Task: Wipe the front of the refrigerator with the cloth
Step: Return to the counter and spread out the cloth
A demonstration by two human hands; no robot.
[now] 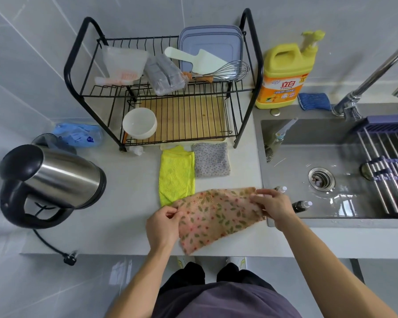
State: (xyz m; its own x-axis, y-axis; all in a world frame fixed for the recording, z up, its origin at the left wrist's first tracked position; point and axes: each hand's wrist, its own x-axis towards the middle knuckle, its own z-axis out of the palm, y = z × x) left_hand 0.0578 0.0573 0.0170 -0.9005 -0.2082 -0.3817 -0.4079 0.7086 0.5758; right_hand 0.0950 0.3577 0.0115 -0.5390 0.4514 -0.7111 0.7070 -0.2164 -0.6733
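Pink floral cloth (216,216): held over counter (129,203).
Left hand (162,226): pinches one corner.
Right hand (272,206): pinches opposite edge.
Remaining: refrigerator unseen; wiping probably unstarted.

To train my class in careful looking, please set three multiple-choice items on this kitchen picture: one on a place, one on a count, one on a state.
1. Where does the white bowl stand?
A. on the lower shelf of the dish rack
B. in the sink
C. beside the kettle

2. How many folded cloths lie on the counter just in front of the rack?
A. one
B. two
C. four

3. How is the floral cloth held?
A. by both hands
B. by one hand alone
C. by nobody; it lies flat

Key:
1 A: the bowl sits on the lower wire shelf.
2 B: a yellow cloth and a grey cloth lie side by side.
3 A: the left hand and the right hand each pinch an edge.
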